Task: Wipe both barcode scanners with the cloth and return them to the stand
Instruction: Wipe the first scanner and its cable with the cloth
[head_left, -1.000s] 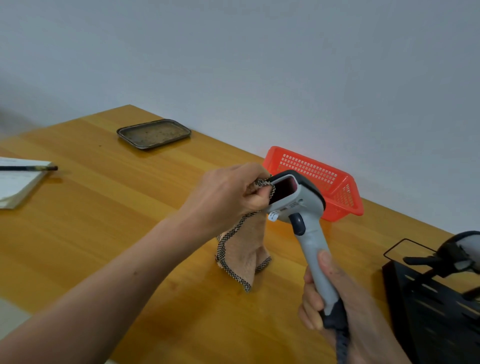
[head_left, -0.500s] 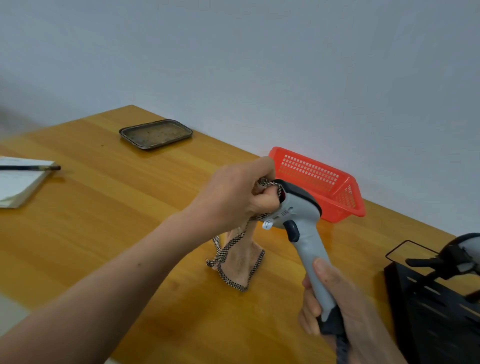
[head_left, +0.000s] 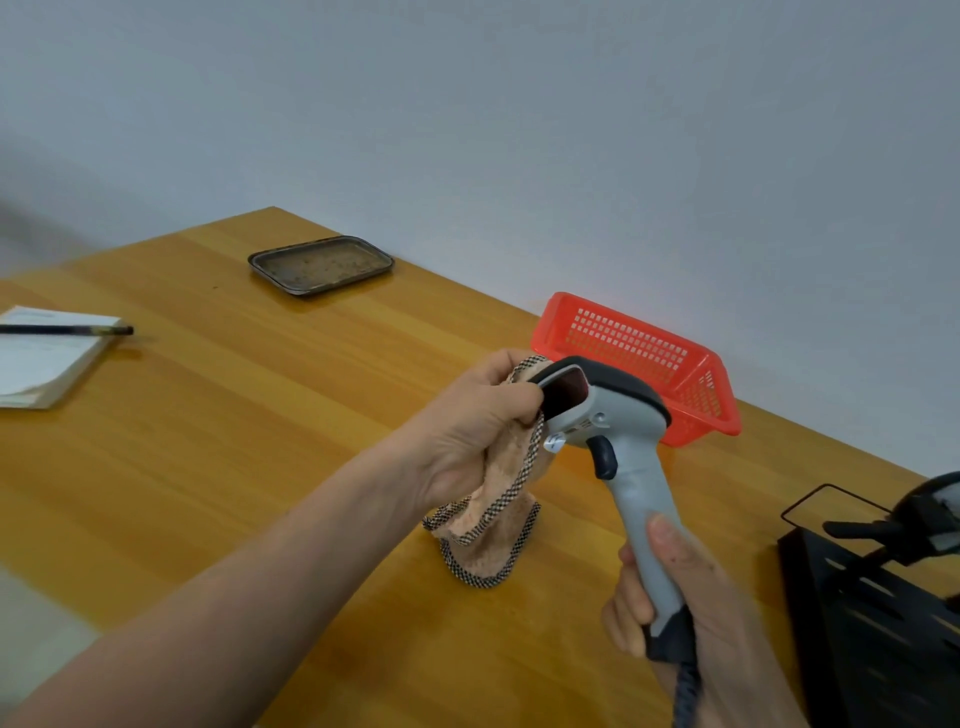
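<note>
Left hand (head_left: 483, 426), forearm stretched in from lower left, pinched the peach terry cloth with checkered trim (head_left: 501, 493) against the dark red window of the grey-and-black pistol-grip barcode scanner (head_left: 623, 431), held upright above the wooden table (head_left: 249, 441) by the right hand (head_left: 696, 608) wrapped round its handle; small white label below the window was unreadable.

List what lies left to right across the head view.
In order: notepad → metal tray → cloth → grey scanner → black stand.
</note>
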